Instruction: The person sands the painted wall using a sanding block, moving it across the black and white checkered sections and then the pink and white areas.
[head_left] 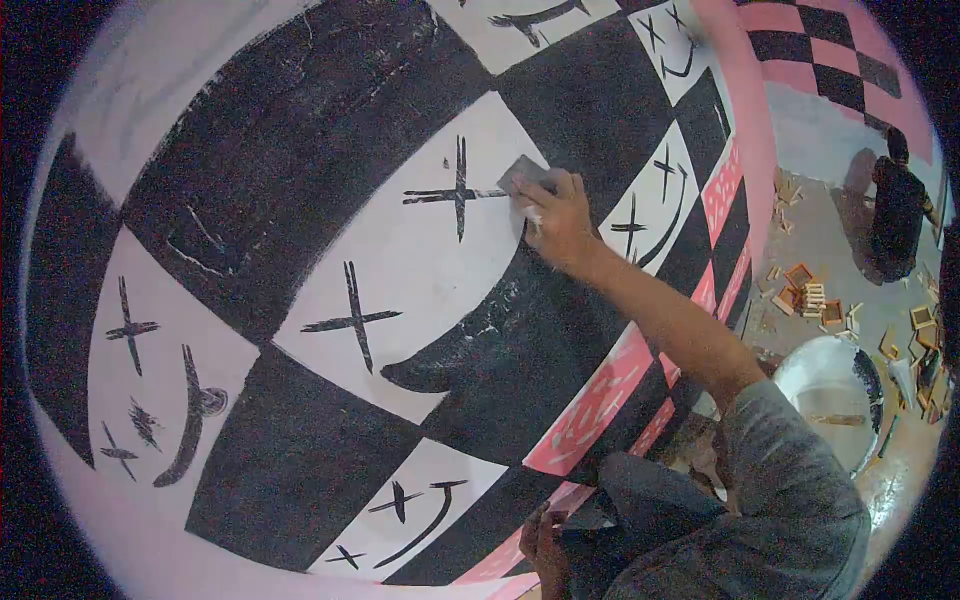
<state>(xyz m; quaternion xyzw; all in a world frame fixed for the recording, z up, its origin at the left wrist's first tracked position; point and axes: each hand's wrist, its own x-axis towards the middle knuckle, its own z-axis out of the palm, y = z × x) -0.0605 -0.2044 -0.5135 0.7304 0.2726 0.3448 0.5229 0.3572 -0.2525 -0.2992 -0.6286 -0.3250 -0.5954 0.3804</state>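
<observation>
My right hand (558,222) reaches across to a painted wall with its fingers closed on a flat grey scraper-like piece (522,178). That piece lies against the wall at the end of a black painted cross (460,193), on a white square with a crossed-eye smiling face. A whitish patch shows on the fingers. Just below the hand, the thick black smile (470,335) curves down to the left. My left hand (540,548) is low at the bottom of the view, fingers curled, beside the dark trousers; I cannot tell what it holds.
Black and white checks with more faces and pink strips (610,400) cover the wall. On the floor at right stand a white basin (825,385) with a stick across it and several small wooden frames (803,293). A person in dark clothes (898,215) is farther back.
</observation>
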